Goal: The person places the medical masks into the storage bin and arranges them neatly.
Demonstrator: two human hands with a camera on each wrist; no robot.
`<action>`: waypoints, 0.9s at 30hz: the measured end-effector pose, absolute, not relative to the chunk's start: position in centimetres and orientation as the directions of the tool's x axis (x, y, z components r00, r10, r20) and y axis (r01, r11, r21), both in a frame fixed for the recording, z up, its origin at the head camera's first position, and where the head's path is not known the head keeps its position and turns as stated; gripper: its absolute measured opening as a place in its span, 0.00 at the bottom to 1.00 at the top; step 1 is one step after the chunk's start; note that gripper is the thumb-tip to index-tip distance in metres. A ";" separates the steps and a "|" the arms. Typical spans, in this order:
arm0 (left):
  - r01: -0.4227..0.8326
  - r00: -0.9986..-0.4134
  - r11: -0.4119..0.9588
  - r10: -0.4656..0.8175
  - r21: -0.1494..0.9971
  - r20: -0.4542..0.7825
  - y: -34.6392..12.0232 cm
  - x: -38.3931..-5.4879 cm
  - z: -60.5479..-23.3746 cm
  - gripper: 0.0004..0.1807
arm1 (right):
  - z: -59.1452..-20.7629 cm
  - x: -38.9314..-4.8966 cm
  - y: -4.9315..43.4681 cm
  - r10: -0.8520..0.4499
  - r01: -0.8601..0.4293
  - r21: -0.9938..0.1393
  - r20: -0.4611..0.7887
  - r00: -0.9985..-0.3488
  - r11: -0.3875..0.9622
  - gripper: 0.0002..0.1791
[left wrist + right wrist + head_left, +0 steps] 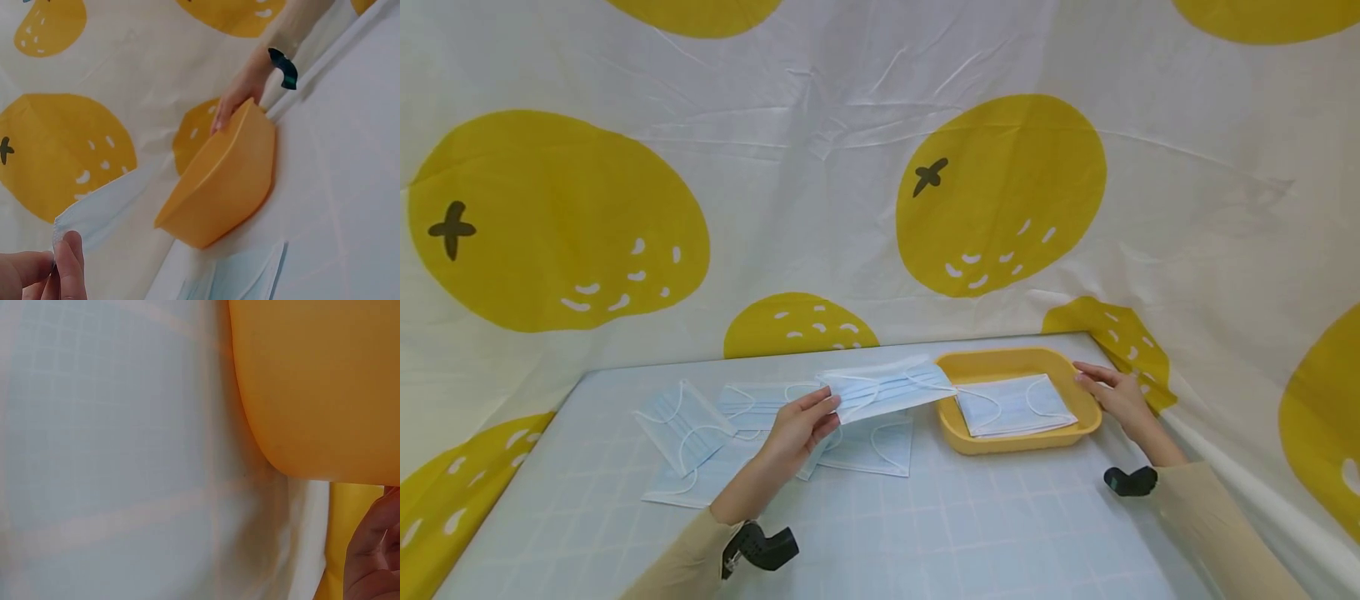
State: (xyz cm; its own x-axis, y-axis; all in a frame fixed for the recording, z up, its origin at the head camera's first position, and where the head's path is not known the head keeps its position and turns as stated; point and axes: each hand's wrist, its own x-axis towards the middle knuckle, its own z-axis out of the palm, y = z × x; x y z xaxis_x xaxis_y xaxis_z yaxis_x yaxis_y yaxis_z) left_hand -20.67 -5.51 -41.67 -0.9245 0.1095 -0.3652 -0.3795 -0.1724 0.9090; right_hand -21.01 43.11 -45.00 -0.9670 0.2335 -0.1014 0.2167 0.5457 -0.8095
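Note:
A light blue face mask [887, 387] with white ear loops is pinched at its left end between the thumb and fingers of my left hand [801, 423]. It is held up level, and its right end overlaps the rim of a yellow plastic tray [1000, 446] in the head view. Inside the tray lies a flat stack of masks [1015, 406]. My right hand [1116, 400] holds the tray's right rim, and in the left wrist view its fingers [222, 115] are at that rim. Most of the right hand is out of frame in the right wrist view.
Several loose masks lie overlapping on the table to the left, among them a tilted mask [688, 425] and a flat mask [872, 446] beneath my left hand. A white curtain [820, 208] with yellow fruit prints hangs behind the checked tabletop [925, 533].

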 end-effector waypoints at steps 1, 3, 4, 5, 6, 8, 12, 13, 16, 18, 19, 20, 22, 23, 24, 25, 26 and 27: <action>-0.377 -0.925 -0.175 0.113 0.910 -0.362 -5.2 -20.7 -41.7 0.25 | -45.0 -21.0 43.1 0.238 0.221 -0.810 -0.104 -0.966 0.542 0.35; -0.373 -0.926 -0.175 0.120 0.911 -0.357 -4.6 -20.8 -41.8 0.25 | -45.0 -21.2 43.0 0.259 0.241 -0.815 -0.116 -0.959 0.527 0.35; -0.371 -0.927 -0.172 0.125 0.913 -0.353 -4.3 -20.8 -41.9 0.25 | -45.0 -21.2 43.1 0.242 0.232 -0.810 -0.115 -0.963 0.539 0.36; -0.371 -0.927 -0.170 0.128 0.913 -0.353 -4.1 -20.8 -41.9 0.25 | -45.0 -21.3 43.1 0.241 0.232 -0.810 -0.116 -0.963 0.539 0.36; -0.373 -0.926 -0.165 0.131 0.913 -0.355 -3.8 -20.9 -41.8 0.25 | -45.1 -21.3 43.1 0.243 0.232 -0.811 -0.114 -0.963 0.537 0.36; -0.377 -0.924 -0.159 0.139 0.912 -0.358 -3.2 -21.0 -41.8 0.25 | -45.1 -21.3 43.1 0.242 0.227 -0.812 -0.109 -0.964 0.537 0.35; -0.375 -0.923 -0.160 0.161 0.913 -0.351 -1.9 -21.0 -41.7 0.24 | -45.1 -21.2 43.1 0.222 0.211 -0.807 -0.102 -0.970 0.552 0.35; -0.374 -0.923 -0.163 0.168 0.913 -0.347 -1.6 -21.0 -41.6 0.24 | -45.0 -21.2 43.1 0.221 0.211 -0.808 -0.102 -0.970 0.550 0.35; -0.360 -0.925 -0.165 0.186 0.918 -0.330 -0.8 -21.2 -41.6 0.24 | -45.0 -21.1 43.1 0.223 0.214 -0.810 -0.106 -0.969 0.547 0.36; -0.359 -0.925 -0.166 0.193 0.918 -0.327 -0.2 -21.4 -41.6 0.24 | -45.1 -21.2 43.2 0.240 0.225 -0.819 -0.111 -0.964 0.528 0.36; -0.359 -0.925 -0.165 0.196 0.919 -0.326 0.0 -21.5 -41.6 0.24 | -45.2 -21.2 43.2 0.255 0.235 -0.826 -0.115 -0.960 0.513 0.35; -0.357 -0.925 -0.164 0.200 0.920 -0.323 0.3 -21.6 -41.6 0.24 | -45.2 -21.3 43.3 0.250 0.233 -0.828 -0.116 -0.961 0.511 0.35; -0.358 -0.923 -0.161 0.208 0.920 -0.323 0.9 -21.7 -41.5 0.24 | -45.2 -21.3 43.3 0.242 0.227 -0.831 -0.115 -0.963 0.508 0.35; -0.359 -0.922 -0.159 0.212 0.920 -0.323 1.2 -21.8 -41.5 0.24 | -45.3 -21.3 43.2 0.260 0.237 -0.838 -0.118 -0.958 0.492 0.34; -0.359 -0.922 -0.156 0.216 0.920 -0.322 1.4 -21.8 -41.4 0.24 | -45.2 -21.3 43.2 0.262 0.238 -0.837 -0.118 -0.958 0.492 0.34; -0.359 -0.921 -0.154 0.221 0.921 -0.322 1.7 -21.9 -41.3 0.24 | -45.2 -21.2 43.2 0.247 0.230 -0.830 -0.115 -0.962 0.508 0.35; -0.362 -0.919 -0.148 0.222 0.920 -0.326 2.0 -21.9 -41.2 0.24 | -45.1 -21.2 43.1 0.233 0.222 -0.823 -0.113 -0.966 0.522 0.35; -0.364 -0.918 -0.145 0.225 0.920 -0.328 2.3 -22.0 -41.2 0.24 | -45.1 -21.2 43.1 0.239 0.226 -0.821 -0.113 -0.964 0.525 0.35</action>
